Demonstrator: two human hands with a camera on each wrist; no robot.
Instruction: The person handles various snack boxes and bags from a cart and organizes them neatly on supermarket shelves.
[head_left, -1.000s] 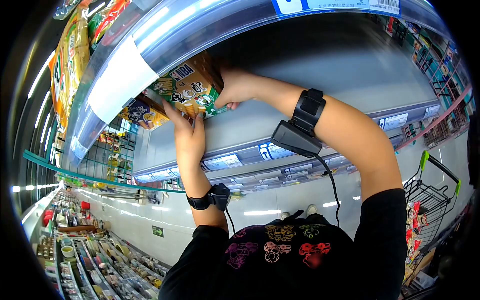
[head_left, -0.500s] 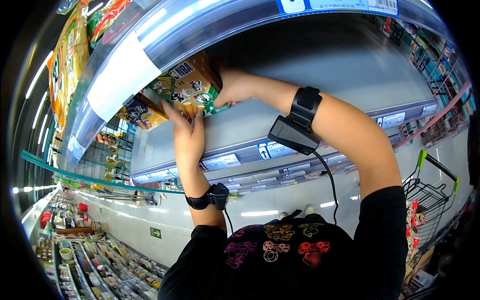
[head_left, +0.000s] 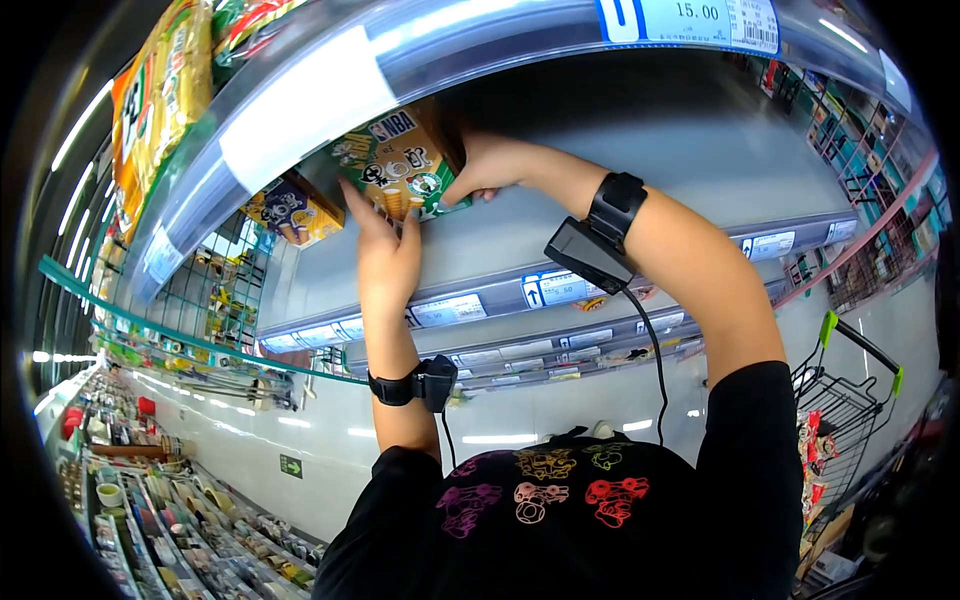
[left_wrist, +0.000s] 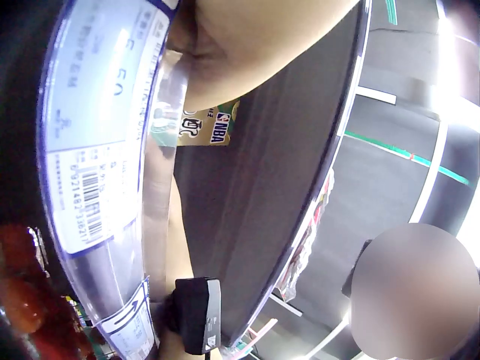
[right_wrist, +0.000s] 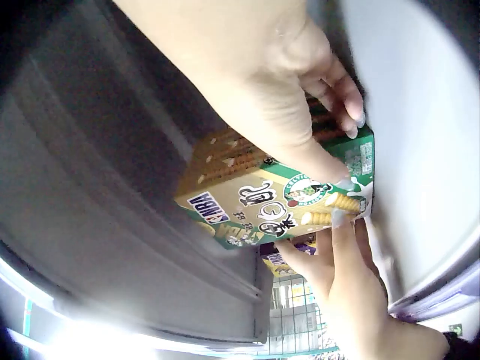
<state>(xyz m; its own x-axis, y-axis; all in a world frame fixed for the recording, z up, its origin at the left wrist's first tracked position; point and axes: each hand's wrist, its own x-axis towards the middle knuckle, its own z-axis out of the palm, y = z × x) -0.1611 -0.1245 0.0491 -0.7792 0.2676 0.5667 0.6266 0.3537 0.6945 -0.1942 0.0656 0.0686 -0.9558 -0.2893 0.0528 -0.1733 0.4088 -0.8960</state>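
A green and tan snack box (head_left: pixel 400 165) with an NBA logo stands on a grey shelf (head_left: pixel 620 190), held between both hands. My right hand (head_left: pixel 492 165) grips its right side, thumb across the front corner and fingers around the side, as the right wrist view shows. Against the lower left corner, my left hand (head_left: pixel 388 265) holds it with the thumb (right_wrist: pixel 341 229) on the front face and the other fingers along the side. Just left of it sits a purple and yellow box (head_left: pixel 295 210) of similar style. In the left wrist view the snack box (left_wrist: pixel 210 127) is mostly hidden.
An upper shelf edge (head_left: pixel 430 60) with price labels overhangs the hands. The lower shelf's label strip (head_left: pixel 500 300) runs below the forearms. Yellow snack bags (head_left: pixel 165 100) lie above at left. Wire side panels flank the shelf, and a shopping cart (head_left: pixel 850 400) stands at right.
The head view has shifted slightly, so the snack box and both hands appear a little further right. Both hands keep their hold on it.
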